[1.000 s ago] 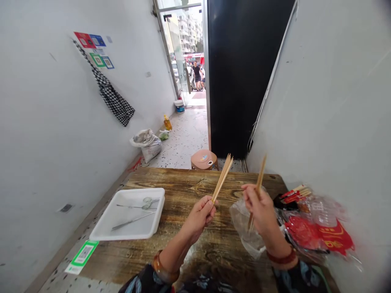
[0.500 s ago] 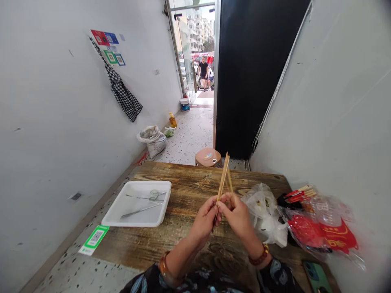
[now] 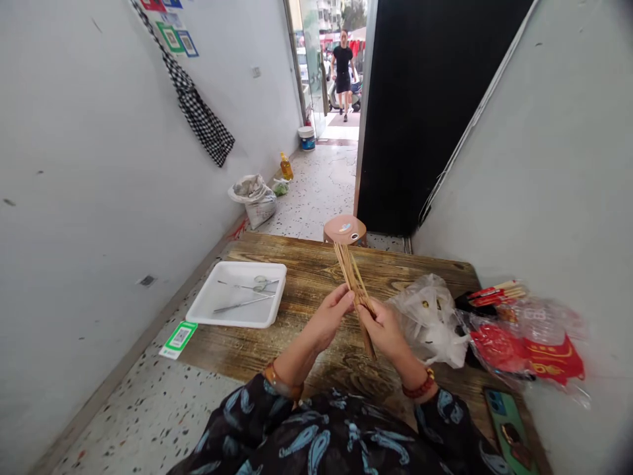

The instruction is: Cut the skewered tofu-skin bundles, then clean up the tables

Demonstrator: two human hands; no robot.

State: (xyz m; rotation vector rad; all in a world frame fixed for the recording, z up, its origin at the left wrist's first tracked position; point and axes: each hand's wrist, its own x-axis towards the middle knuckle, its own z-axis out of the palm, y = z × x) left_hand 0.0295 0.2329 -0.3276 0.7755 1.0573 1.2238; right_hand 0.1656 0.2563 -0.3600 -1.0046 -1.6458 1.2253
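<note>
Above the wooden table [image 3: 306,336], both hands hold a bundle of thin wooden chopsticks [image 3: 345,260], pale at the upper ends and dark at the lower ends. My left hand [image 3: 329,320] is closed on the bundle from the left, thumb against the sticks. My right hand [image 3: 388,330] grips the bundle's right side, where a few sticks slant apart from the others. The bundle leans with its pale tips up and away from me, slightly fanned. The exact split of sticks between the hands is hidden by the fingers.
A white tray [image 3: 230,323] with scissors [image 3: 264,285] and tweezers [image 3: 242,305] stands left. Right are a clear plastic bag [image 3: 430,323], red-wrapped sticks [image 3: 497,293], a red package [image 3: 548,356] and a phone [image 3: 509,422]. Beyond the table stands a stool [image 3: 341,225]; a person [image 3: 343,72] is at the doorway.
The view has tilted down. The chopsticks, earlier bunched tightly and leaning right, now fan out and lean left. My hands have moved slightly apart. The person outside has come closer to the door.
</note>
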